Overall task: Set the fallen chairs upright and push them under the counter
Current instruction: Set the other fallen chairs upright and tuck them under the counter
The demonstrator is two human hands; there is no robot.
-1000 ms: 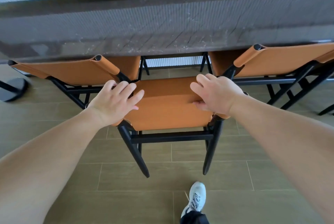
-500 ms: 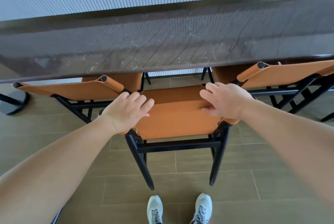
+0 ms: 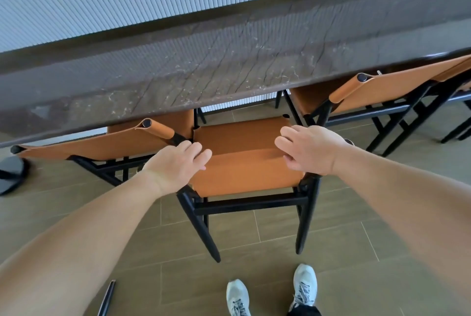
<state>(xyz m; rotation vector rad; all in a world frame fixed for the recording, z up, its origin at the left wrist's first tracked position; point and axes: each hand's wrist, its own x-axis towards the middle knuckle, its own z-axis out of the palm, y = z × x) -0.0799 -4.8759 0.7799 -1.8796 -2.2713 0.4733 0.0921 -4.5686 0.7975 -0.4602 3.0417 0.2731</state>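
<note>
Both hands lie on the chair's backrest (image 3: 244, 170), left hand (image 3: 175, 165) and right hand (image 3: 309, 148) with fingers loosely draped over its top corners. Likely light; the leather gives, so push the stiff frame. Beyond, the seat slides under the counter (image 3: 204, 71).

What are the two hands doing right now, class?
Left hand: open, fingers resting on the middle chair's backrest.
Right hand: open, fingers resting on the same backrest.

A ribbed pale wall (image 3: 127, 2) ran behind the dark worn countertop (image 3: 229, 60); brown plank-patterned tiles (image 3: 331, 252) covered the floor; a round black pedestal base (image 3: 11, 175) stood left.
</note>
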